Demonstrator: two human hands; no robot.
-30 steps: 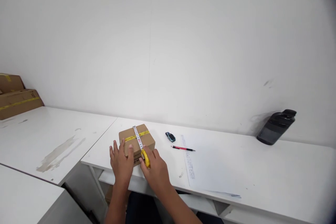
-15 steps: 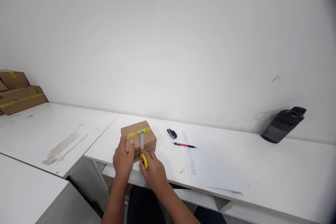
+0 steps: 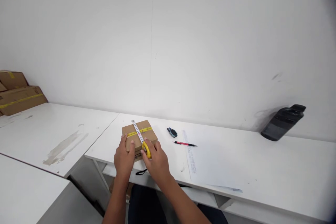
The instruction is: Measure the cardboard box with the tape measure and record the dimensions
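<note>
A small cardboard box [image 3: 145, 134] with a strip of yellow tape across its top sits near the front edge of the white table [image 3: 236, 168]. My right hand [image 3: 156, 162] is closed round a yellow tape measure [image 3: 146, 149] at the box's near edge. Its white blade [image 3: 137, 131] runs over the lid to the far edge. My left hand [image 3: 124, 157] rests on the box's near left corner, fingers curled over it, holding it still.
A small dark blue object [image 3: 172, 132] and a red pencil [image 3: 184, 144] lie right of the box, beside a large white sheet [image 3: 223, 162]. A black bottle [image 3: 283, 122] leans on the wall at far right. Cardboard boxes [image 3: 18, 96] are stacked at far left.
The tape blade, drawn back to mid-lid half a second ago, now reaches the box's far edge again. My right hand with the tape case has moved up onto the box's near edge.
</note>
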